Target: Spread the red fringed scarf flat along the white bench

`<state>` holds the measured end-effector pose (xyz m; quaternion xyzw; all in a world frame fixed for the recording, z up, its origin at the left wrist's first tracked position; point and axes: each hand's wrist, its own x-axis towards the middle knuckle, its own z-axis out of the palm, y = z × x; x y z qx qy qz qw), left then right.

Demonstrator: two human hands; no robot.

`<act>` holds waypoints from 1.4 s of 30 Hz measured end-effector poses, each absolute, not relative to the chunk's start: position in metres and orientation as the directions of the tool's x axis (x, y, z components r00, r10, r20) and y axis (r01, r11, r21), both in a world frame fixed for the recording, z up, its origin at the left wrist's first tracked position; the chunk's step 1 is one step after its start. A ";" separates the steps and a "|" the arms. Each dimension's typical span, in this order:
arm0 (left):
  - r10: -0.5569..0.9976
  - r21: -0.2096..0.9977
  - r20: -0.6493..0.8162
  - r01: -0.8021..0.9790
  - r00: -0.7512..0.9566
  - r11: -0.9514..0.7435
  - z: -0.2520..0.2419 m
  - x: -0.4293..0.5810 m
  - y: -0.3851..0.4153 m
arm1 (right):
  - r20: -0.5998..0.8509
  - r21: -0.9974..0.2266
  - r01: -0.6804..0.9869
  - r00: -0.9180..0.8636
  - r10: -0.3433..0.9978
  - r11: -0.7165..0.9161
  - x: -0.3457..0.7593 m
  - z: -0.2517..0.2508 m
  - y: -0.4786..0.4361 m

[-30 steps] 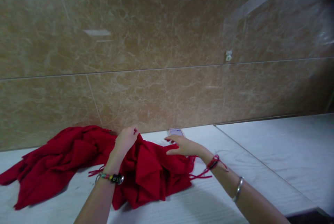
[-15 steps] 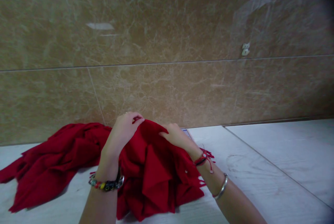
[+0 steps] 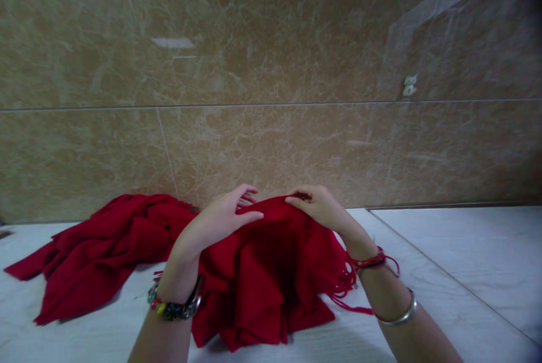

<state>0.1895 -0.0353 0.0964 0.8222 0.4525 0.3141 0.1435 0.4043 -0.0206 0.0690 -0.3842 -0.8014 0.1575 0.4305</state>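
Note:
A red fringed scarf lies crumpled on a white table, its left part spread out flat. My left hand pinches the raised upper edge of the scarf between thumb and fingers. My right hand grips the same edge a little to the right, fingers curled over the cloth. Between the two hands the cloth is lifted off the table and hangs down in folds. My left wrist carries a beaded bracelet, my right wrist a red string and a metal bangle.
A glossy brown marble wall rises right behind the table. A small white fitting is fixed to the wall at right. A seam runs diagonally across the tabletop on the right.
My right hand left the phone by the wall and took hold of the scarf's edge. Both hands have lifted that edge higher. The phone is now hidden behind the cloth.

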 end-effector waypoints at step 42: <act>0.812 0.285 0.510 0.836 0.282 -0.470 0.099 0.205 -0.038 | 0.372 -0.532 0.527 -0.557 0.742 0.662 0.390 0.058 -0.014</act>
